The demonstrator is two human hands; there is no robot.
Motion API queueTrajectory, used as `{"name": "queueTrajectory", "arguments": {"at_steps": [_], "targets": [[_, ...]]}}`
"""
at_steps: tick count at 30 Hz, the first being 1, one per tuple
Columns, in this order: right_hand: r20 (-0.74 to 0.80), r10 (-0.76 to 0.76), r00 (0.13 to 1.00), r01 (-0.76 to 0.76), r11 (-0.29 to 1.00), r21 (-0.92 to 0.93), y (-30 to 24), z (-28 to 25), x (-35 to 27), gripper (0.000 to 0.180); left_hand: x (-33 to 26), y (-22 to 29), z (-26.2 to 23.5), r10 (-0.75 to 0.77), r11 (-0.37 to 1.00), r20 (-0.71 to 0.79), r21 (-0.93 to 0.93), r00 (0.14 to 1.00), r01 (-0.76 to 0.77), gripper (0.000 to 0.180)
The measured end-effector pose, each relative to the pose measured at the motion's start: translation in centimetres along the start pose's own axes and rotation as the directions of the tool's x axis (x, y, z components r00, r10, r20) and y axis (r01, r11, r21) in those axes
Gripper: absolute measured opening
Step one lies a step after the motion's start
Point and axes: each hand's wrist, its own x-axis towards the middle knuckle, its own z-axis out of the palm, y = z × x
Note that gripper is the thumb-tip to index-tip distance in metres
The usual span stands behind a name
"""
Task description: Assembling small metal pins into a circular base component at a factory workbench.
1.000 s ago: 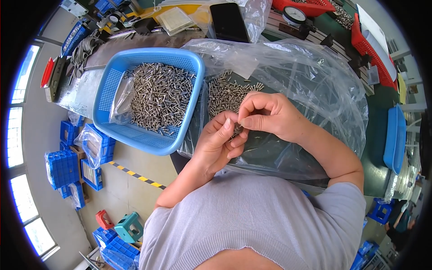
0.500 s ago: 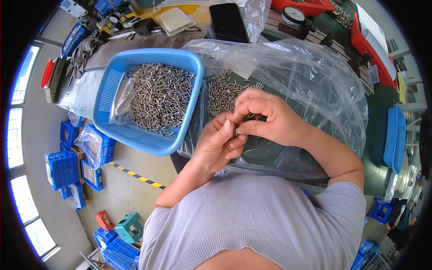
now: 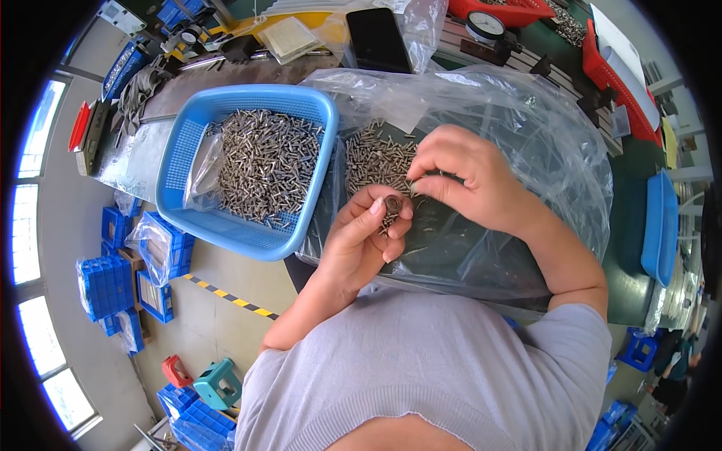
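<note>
Right hand (image 3: 468, 179) has been moved slightly away, pinched narrow, content unclear; a dark ring (image 3: 392, 204) and small pins (image 3: 387, 222) are held in the left hand (image 3: 359, 234); loose pins (image 3: 376, 159) are left beside the basket (image 3: 327, 161), amount done unclear.

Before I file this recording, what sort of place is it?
Probably a small-parts workshop or factory: a light-blue perforated plastic basket heaped with small silvery metal pins, a round white-faced dial gauge, and stacked blue plastic crates point to that.
</note>
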Motion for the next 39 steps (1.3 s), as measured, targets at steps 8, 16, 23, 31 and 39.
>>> {"name": "queueTrajectory", "arguments": {"at_steps": [8, 16, 23, 31, 39], "targets": [[0.242, 0.076, 0.967, -0.018, 0.973, -0.231, 1.2, -0.3, -0.9, 0.014, 0.0, 0.0, -0.2, 0.005, 1.000, -0.006, -0.026, 1.000, -0.005, 0.025], [0.256, 0.052, 0.965, 0.020, 0.962, -0.272, 1.9, 0.4, -1.1, 0.013, 0.1, 0.0, -0.2, 0.004, 0.999, 0.025, -0.048, 1.000, -0.003, 0.025], [0.194, 0.238, 0.952, -0.267, 0.953, 0.140, -0.9, -0.4, -0.1, 0.007, 0.1, 0.2, 0.2, -0.018, 1.000, -0.022, 0.010, 1.000, 0.018, 0.021], [0.151, 0.164, 0.975, -0.190, 0.965, 0.180, -1.0, 0.8, -0.4, 0.011, 0.0, 0.1, 0.3, -0.042, 0.999, -0.044, 0.022, 0.998, 0.043, 0.020], [0.133, 0.127, 0.983, -0.151, 0.972, 0.182, -1.1, 1.2, -0.2, 0.013, 0.0, 0.1, 0.2, -0.069, 0.996, -0.036, 0.045, 0.997, 0.071, 0.022]]}}
